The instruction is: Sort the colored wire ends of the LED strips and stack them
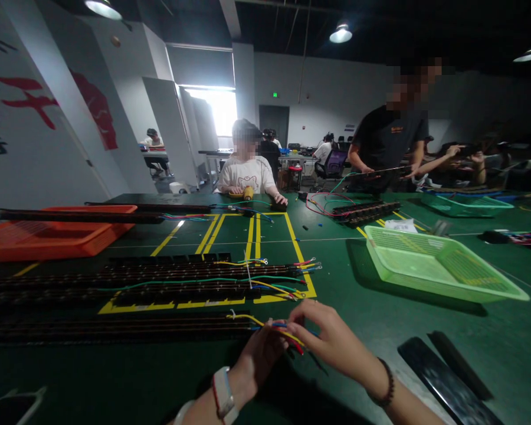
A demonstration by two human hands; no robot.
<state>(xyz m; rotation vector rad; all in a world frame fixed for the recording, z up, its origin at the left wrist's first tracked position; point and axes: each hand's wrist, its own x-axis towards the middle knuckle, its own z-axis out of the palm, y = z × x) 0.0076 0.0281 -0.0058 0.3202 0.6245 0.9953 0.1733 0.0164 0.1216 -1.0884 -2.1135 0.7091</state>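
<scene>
My left hand (pixel 261 354), with a pale band at the wrist, is closed around a bunch of coloured wires (pixel 294 339). Yellow, blue and red strands show between the two hands. My right hand (pixel 336 336), wearing a dark beaded bracelet, pinches the same wires near their free ends. These wires come out of the right end of a long black strip (pixel 115 328) lying along the near side of the table. Just beyond it lie several similar black strips (pixel 159 277) with coloured leads and ring terminals. My fingertips partly hide the wire ends.
A light green basket (pixel 451 265) stands at right, with dark flat pieces (pixel 442 372) nearer me. An orange tray (pixel 71 236) sits at far left under more strips. Yellow tape (pixel 310 283) marks the green table. Across it, one person sits and another stands holding a thin strip.
</scene>
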